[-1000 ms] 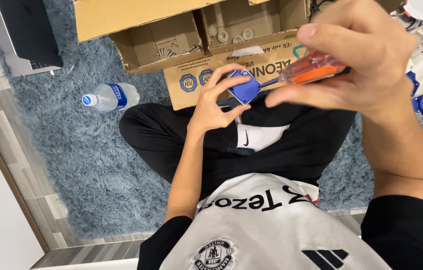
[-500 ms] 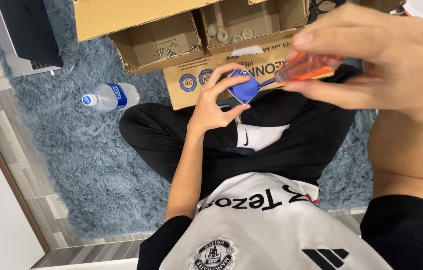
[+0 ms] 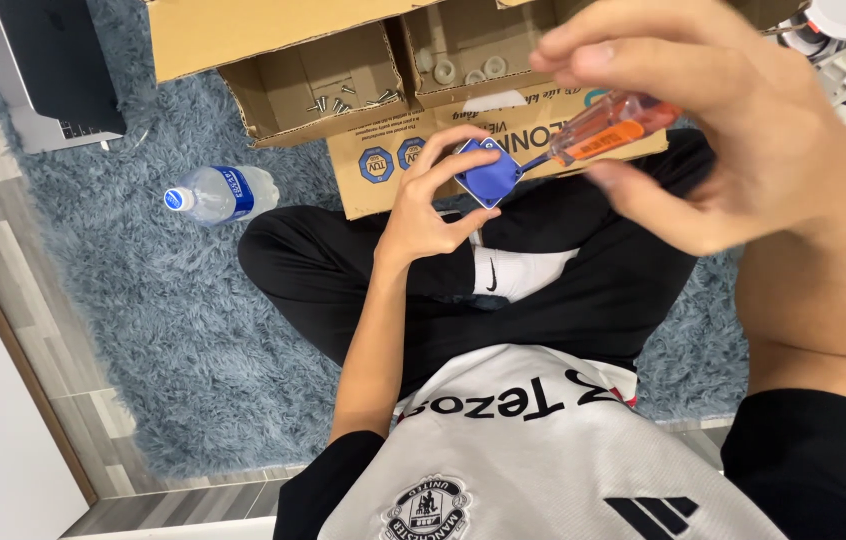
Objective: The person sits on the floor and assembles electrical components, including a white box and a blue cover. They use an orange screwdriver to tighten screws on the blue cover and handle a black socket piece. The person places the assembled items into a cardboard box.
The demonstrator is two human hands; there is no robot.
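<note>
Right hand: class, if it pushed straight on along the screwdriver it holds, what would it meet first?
The right hand points its orange-handled screwdriver at the blue square part held by the left hand; probably that part comes first.

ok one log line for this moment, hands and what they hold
left hand: holds blue square part | right hand: holds orange-handled screwdriver, tip at the part | nearby: cardboard box with screws, water bottle on rug

Shirt (image 3: pixel 543 470): white jersey, round crest badge at 6 o'clock, black three-stripe mark at 5 o'clock, dark lettering across the chest.
Sleeves (image 3: pixel 813 460): black, short, ending above the elbows.
Trousers (image 3: pixel 343 270): black.
Sock (image 3: pixel 518 272): white, small black mark.
Hands (image 3: pixel 433 215): bare, no rings.
</note>
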